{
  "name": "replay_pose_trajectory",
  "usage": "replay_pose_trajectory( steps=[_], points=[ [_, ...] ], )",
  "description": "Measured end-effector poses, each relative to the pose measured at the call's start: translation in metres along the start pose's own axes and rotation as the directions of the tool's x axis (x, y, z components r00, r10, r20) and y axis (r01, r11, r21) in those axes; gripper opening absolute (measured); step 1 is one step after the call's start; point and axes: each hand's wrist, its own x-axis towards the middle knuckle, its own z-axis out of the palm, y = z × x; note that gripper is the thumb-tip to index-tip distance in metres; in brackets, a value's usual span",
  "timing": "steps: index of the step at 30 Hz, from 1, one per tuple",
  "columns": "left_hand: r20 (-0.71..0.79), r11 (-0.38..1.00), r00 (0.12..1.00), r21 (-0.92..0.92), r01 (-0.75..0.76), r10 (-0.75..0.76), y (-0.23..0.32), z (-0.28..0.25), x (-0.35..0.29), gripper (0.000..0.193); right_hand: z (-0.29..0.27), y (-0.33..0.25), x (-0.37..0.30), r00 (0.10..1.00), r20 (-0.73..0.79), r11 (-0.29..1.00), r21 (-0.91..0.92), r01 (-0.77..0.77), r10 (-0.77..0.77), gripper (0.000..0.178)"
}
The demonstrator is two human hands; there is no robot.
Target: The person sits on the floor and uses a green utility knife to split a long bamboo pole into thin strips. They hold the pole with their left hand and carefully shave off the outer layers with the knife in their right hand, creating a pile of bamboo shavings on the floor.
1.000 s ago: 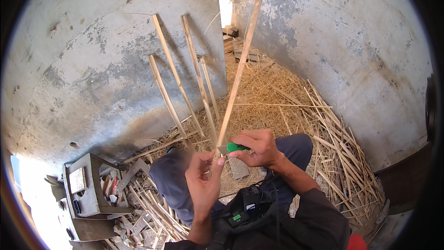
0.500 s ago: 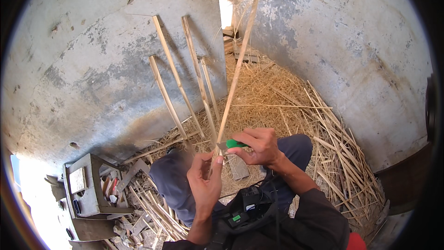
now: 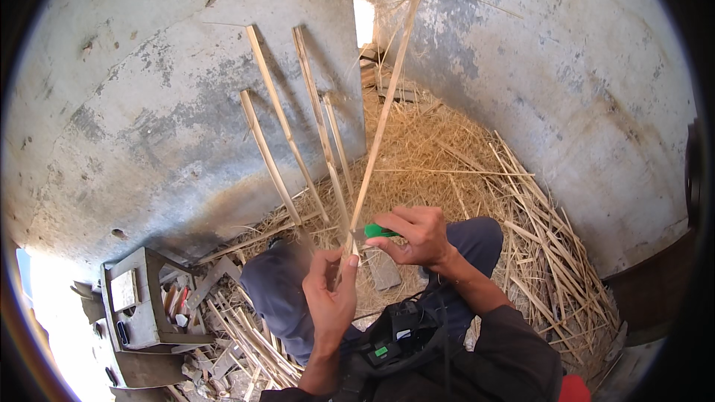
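A long, pale strip of split wood or bamboo (image 3: 386,108) rises from between my hands toward the far wall, with frayed fibres at its far tip. My left hand (image 3: 331,294) grips its lower end, thumb lying along the strip. Closed around the green handle of a knife (image 3: 380,231) is my right hand (image 3: 418,235), just right of the strip. The knife's short grey blade lies against the strip, a little above my left thumb. How deep the edge sits in the strip I cannot tell.
Several strips (image 3: 320,112) lean on the left wall (image 3: 171,104). Straw-like shavings (image 3: 424,149) cover the floor, and loose strips (image 3: 555,268) pile up at the right. An overturned wooden stool (image 3: 141,298) stands at lower left. A flat grey block (image 3: 385,272) lies between my knees.
The far end of the strip has dipped slightly toward me. Both hands keep nearly the same place and the same grips.
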Motion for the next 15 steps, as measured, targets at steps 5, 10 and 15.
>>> replay_pose_trajectory(
  steps=[5,10,15],
  points=[
    [-0.009,0.999,1.0,0.031,-0.017,0.017,-0.003,-0.003,-0.001,0.014,0.002,-0.001,0.0,1.0,-0.023,1.0,0.012,0.001,-0.001,0.032],
    [-0.008,1.0,1.0,0.024,-0.005,0.005,-0.002,-0.001,-0.003,0.013,0.006,0.003,-0.003,0.998,-0.066,1.0,0.01,0.003,-0.002,0.029],
    [0.107,0.99,0.984,0.024,0.141,-0.143,-0.009,-0.01,-0.036,0.014,-0.03,0.078,0.028,0.846,-0.306,0.895,0.053,-0.442,0.436,0.031]
  ],
)
